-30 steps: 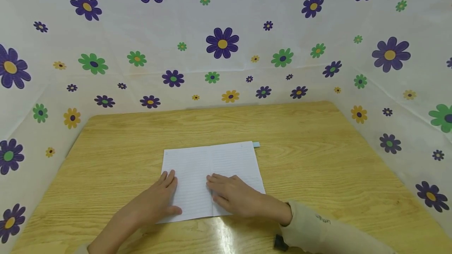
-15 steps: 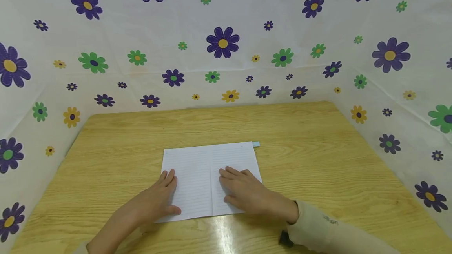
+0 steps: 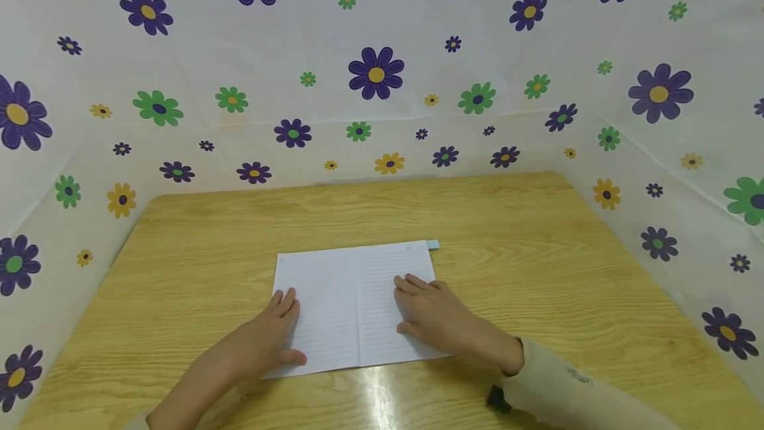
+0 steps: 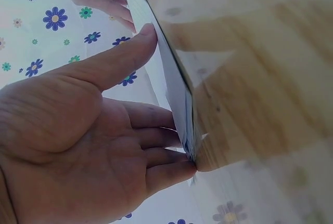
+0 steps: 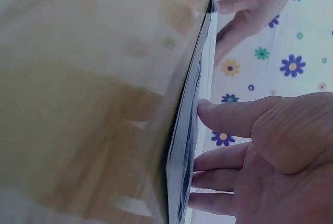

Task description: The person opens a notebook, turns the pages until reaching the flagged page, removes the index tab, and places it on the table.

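A notebook (image 3: 328, 297) with lined pages lies spread open on the table, its fold running down the middle. A pale blue tab (image 3: 433, 244) sticks out at its far right corner. My left hand (image 3: 265, 340) rests on the outer edge of the left page, fingers and thumb extended. On the right page my right hand (image 3: 438, 317) lies with fairly straight fingers touching the paper. In the left wrist view the fingertips (image 4: 182, 169) meet the notebook's edge. The right wrist view shows the thumb (image 5: 223, 117) and fingers against the page, with the stacked sheets (image 5: 182, 167) seen edge-on.
The wooden table (image 3: 507, 237) has a glossy top. A white cloth (image 3: 256, 45) with purple, green and yellow flowers stands around its back and sides. A small black object (image 3: 497, 399) sits under the right sleeve (image 3: 573, 383).
My right hand has slid rightward across the right page, from the fold towards the outer edge, uncovering the fold. The left hand and notebook have stayed in place.
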The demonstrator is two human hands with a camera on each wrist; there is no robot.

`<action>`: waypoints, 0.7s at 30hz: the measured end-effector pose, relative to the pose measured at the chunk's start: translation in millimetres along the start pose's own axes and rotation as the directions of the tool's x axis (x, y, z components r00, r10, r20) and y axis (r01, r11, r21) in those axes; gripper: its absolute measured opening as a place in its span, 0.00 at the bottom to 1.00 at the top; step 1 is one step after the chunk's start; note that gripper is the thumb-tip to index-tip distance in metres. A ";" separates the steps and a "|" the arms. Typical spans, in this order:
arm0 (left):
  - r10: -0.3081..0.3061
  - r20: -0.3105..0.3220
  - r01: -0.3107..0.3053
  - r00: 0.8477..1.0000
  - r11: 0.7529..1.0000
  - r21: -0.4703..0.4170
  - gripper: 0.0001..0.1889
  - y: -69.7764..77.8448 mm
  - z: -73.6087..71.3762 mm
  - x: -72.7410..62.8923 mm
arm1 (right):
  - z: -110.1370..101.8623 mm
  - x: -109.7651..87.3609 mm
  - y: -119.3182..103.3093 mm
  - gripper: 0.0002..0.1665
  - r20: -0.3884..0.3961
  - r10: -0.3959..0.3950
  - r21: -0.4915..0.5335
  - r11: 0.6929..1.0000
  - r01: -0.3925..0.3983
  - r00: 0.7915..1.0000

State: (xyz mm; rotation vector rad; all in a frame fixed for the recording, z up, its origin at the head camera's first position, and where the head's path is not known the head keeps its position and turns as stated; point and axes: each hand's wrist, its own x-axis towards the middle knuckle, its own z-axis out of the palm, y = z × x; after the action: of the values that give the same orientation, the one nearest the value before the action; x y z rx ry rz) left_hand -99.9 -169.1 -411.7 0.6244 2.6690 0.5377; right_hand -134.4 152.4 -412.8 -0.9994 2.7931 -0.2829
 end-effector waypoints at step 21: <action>0.012 -0.015 -0.012 1.000 1.000 0.010 0.49 -0.3 -0.1 -1.9 | -11.0 -16.4 34.6 0.37 -0.011 0.099 0.041 0.994 -0.098 0.995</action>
State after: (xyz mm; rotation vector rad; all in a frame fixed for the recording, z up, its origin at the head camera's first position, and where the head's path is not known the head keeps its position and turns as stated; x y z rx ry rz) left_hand -98.5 -170.2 -411.2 0.6415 2.6854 0.5345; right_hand -145.2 190.5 -408.7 -0.8505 2.8255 -0.3322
